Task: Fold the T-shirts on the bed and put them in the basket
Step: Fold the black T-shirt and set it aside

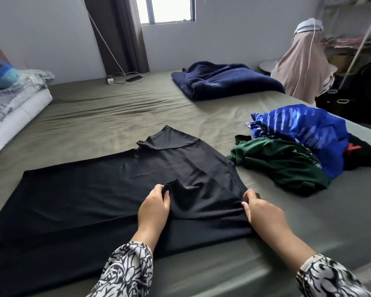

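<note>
A black T-shirt (84, 196) lies spread flat across the olive-green bed (116, 116), its far sleeve pointing away from me. My left hand (153, 207) pinches the cloth of the near sleeve, which is lifted into a small fold. My right hand (260, 211) grips the shirt's right edge beside the shoulder. To the right sits a pile of unfolded shirts: a green one (281, 163), a blue striped one (304, 129) on top and a black one (364, 153) behind. No basket is in view.
A folded navy blanket (225, 80) lies at the bed's far right. Patterned bedding and a white pillow (13, 110) sit at the left edge. A charger with cables (124, 79) lies by the far wall. A draped beige garment (302, 67) and a shelf stand at the right.
</note>
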